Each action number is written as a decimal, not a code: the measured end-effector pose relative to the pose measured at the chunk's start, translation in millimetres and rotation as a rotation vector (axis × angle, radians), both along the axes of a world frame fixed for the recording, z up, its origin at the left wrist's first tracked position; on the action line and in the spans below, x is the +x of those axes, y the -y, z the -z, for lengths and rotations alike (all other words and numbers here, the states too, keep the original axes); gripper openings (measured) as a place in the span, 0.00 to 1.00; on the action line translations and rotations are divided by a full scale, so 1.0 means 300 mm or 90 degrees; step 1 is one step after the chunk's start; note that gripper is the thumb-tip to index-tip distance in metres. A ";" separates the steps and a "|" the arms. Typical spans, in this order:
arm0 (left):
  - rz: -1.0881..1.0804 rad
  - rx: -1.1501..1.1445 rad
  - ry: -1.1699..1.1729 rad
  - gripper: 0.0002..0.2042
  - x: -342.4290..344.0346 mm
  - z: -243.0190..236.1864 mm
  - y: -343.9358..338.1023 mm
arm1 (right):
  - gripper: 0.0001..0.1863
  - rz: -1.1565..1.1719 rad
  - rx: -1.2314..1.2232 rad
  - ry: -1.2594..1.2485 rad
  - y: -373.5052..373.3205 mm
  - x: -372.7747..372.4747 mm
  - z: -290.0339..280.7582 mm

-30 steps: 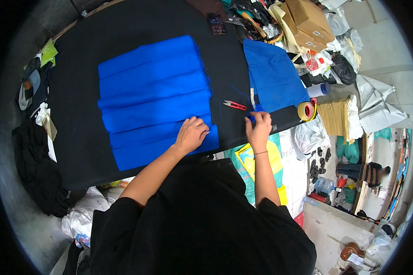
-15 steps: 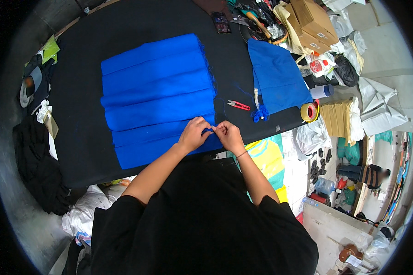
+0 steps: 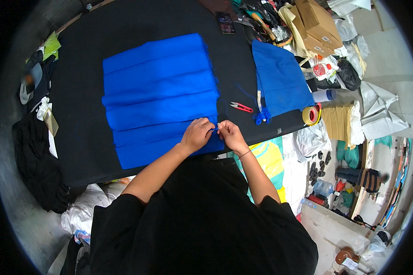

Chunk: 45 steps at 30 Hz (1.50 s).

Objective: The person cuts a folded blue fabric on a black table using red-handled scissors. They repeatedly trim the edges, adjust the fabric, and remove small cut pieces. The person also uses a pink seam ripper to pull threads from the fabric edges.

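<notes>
A bright blue cloth (image 3: 160, 87) with several crosswise folds lies on the black-covered table (image 3: 82, 137), its right edge frayed into loose threads. At that edge, near the cloth's lower right corner, my left hand (image 3: 198, 133) is closed in a pinch on the fabric. Just beside it, my right hand (image 3: 231, 136) has thumb and forefinger pressed together at the same edge; what sits between those fingertips is too small to make out. Red-handled thread snips (image 3: 241, 107) lie beyond my right hand, blades partly apart.
A darker blue folded cloth (image 3: 284, 78) lies to the right, with a tuft of blue thread (image 3: 262, 116) at its corner. Tape rolls (image 3: 311, 115) sit by the table's right edge. A phone (image 3: 225, 23) and cardboard boxes (image 3: 319, 27) are farther back. Another person (image 3: 365, 178) is far right.
My right hand has shifted slightly, its fingertips a little farther from the left hand's. The whole scene sits slightly differently in view; the blue cloth stays laid out.
</notes>
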<state>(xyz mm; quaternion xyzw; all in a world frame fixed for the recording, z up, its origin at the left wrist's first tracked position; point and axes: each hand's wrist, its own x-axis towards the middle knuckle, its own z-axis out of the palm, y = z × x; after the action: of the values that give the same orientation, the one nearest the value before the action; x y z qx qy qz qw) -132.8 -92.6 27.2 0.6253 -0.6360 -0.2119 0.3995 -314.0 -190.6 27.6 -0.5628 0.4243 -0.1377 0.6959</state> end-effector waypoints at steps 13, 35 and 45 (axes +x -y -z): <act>-0.002 -0.021 -0.019 0.14 0.008 -0.012 -0.001 | 0.08 -0.024 0.084 -0.003 0.031 0.004 -0.052; -0.024 -0.066 0.050 0.06 0.014 -0.041 0.003 | 0.09 -0.013 -0.002 0.036 0.025 0.004 -0.001; -0.024 -0.068 0.038 0.07 0.019 -0.030 0.002 | 0.03 -0.009 -0.003 0.075 0.014 0.013 -0.047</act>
<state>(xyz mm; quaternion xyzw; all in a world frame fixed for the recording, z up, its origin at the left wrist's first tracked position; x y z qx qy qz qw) -127.2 -93.2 36.2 0.6207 -0.6463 -0.1512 0.4174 -310.1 -194.8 41.8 -0.5583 0.3781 -0.1662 0.7195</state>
